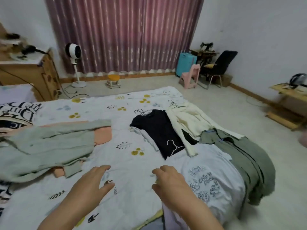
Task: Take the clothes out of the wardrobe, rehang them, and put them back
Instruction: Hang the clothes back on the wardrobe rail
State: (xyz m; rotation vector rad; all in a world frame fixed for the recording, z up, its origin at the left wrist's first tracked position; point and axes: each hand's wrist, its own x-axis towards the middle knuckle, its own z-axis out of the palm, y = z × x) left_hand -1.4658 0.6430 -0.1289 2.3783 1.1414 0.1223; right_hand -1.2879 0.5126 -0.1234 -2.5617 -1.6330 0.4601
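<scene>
On the bed (pixel 103 113), seen from the head camera, the clothes lie spread out of the wardrobe; no wardrobe is in view.

**Head view: hands.** The left hand (pixel 93 181) hovers low over the printed sheet, fingers straight and spread wide, holding nothing. The right hand (pixel 169 181) is just beside the white printed T-shirt (pixel 209 180), fingers relaxed and loosely curved, gripping nothing visible. Contact with the sheet cannot be confirmed for either hand.

**Head view: garments.**
- Black top (pixel 159 130): centre of the bed, long axis running from far-left to near-right. A dark wire hanger (pixel 142 112) shows at its far end.
- White hanger (pixel 176 146): loose on the near end of the black top, hook pointing toward the far left.
- Cream garment (pixel 187 120): just right of the black top, roughly parallel to it, with another dark hanger (pixel 176 103) at its far end.
- Grey-green garment (pixel 239 156): draped over the right edge of the bed, long axis toward the near corner.
- Sage-green jacket (pixel 44 146): left side, long axis across the bed, over a peach garment (pixel 103 133).

**Step in hand.** Judged from the layout, removal is done and rehanging is under way; both hands are between grasps.

**Next move.** Likely requirement: pick up the white hanger and a garment, probably the T-shirt nearest the right hand, then feed the hanger through the neck opening.
</scene>
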